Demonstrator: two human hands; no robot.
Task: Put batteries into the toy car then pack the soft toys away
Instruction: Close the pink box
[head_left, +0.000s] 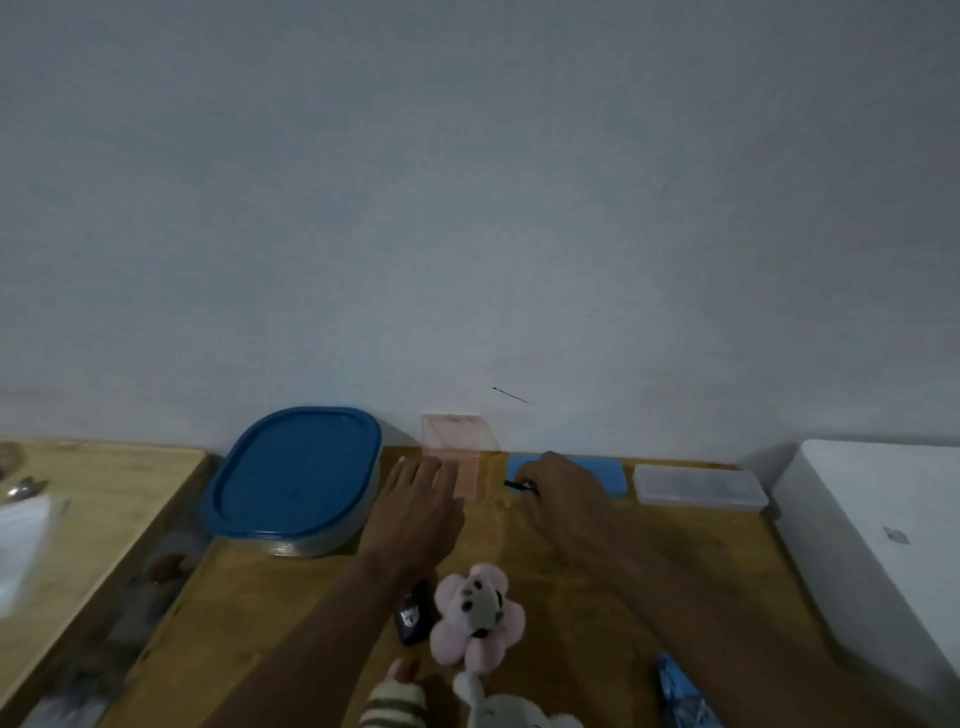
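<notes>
- Head view: a thin black tool (519, 487) is pinched in the curled fingers of the right hand (563, 493), close to the back edge of the desk (727, 545). Its long axis runs roughly along that edge, with the free end pointing left.
- The left hand (421, 501) is held flat, fingers straight and slightly apart, stretched toward the pink clear box (452, 447) at the back edge. Whether the box is touched cannot be told.
- A small dark thing (415, 613) is judged to be the toy car, though it is too dim to be sure. It lies well toward the front edge from both hands, partly under the left forearm and just beside the pink flower soft toy (478, 618). The left hand is judged the nearer to it.
- A striped soft toy (395, 706) and a white soft toy (504, 714) are seen at the front edge.
- A blue packet (680, 696), possibly the batteries, lies by the right forearm.
- No writing can be read, and the grey mark on the white box (857, 493) is too blurred.
</notes>
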